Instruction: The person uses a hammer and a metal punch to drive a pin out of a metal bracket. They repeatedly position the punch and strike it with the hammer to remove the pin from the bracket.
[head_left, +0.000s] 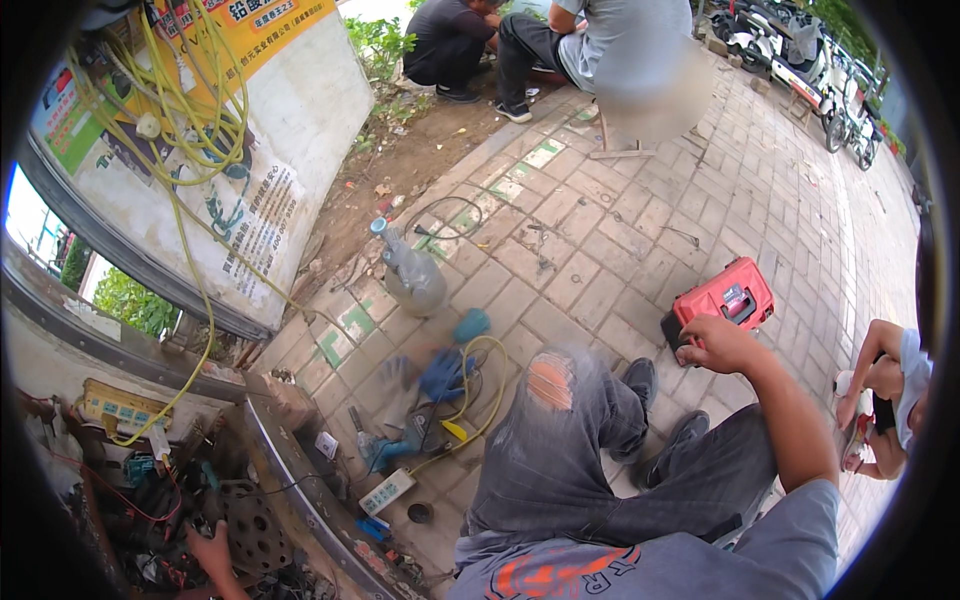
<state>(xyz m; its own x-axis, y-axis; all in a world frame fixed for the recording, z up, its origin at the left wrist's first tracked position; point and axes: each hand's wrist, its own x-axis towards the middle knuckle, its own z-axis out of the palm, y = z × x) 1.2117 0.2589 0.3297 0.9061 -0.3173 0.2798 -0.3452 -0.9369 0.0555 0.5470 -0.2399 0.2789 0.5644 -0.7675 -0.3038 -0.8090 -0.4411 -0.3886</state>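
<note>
My left hand (207, 548) reaches into a jumble of dark tools, wires and parts (150, 500) at the lower left, its fingers closed around something dark that I cannot make out, beside a perforated metal piece (245, 520). At the right, my right hand (708, 342) has curled fingers at the black end of a red plastic case (720, 300) on the pavers. Blue gloves (440, 375), a teal power tool (385, 450) and a white power strip (388, 490) lie by my knee.
A grey jug (415, 280) stands ahead. Yellow cords (200, 130) hang over a signboard (280, 190). A metal sill (300, 500) edges the clutter. Two people (545, 50) crouch or sit beyond; another person (890, 390) is at the right, near parked scooters (800, 60).
</note>
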